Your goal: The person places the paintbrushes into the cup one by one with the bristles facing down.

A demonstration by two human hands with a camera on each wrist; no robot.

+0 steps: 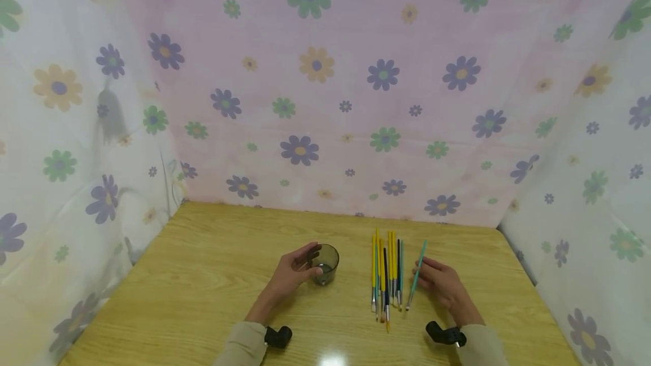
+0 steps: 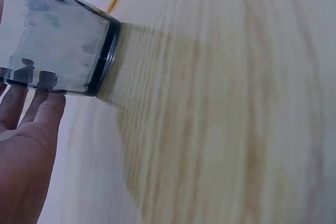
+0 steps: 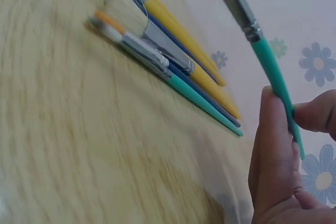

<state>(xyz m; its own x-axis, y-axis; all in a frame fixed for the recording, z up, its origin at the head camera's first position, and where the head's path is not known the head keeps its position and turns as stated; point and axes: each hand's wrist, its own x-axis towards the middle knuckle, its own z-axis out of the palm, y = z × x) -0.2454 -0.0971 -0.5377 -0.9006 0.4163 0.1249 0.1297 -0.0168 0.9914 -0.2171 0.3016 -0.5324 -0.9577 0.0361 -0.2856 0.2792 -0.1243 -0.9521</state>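
My left hand (image 1: pixel 286 278) grips a smoky clear drinking glass (image 1: pixel 329 257) left of the brushes, thumb on the near side and fingers behind. In the left wrist view the glass (image 2: pixel 65 40) shows its thick base near the wood, with fingers (image 2: pixel 50 111) against its side. Between thumb and fingers, my right hand (image 1: pixel 448 287) pinches a turquoise paintbrush (image 1: pixel 418 269) by its handle. The right wrist view has this brush (image 3: pixel 270 64) raised, its metal ferrule upward in that frame and its bristles out of view.
Several paintbrushes (image 1: pixel 383 275) with yellow, dark and turquoise handles lie side by side between the hands, bristles toward me. They rest on a wood-grain table (image 1: pixel 203 275). Flowered cloth (image 1: pixel 351 95) hangs behind the table and along both sides.
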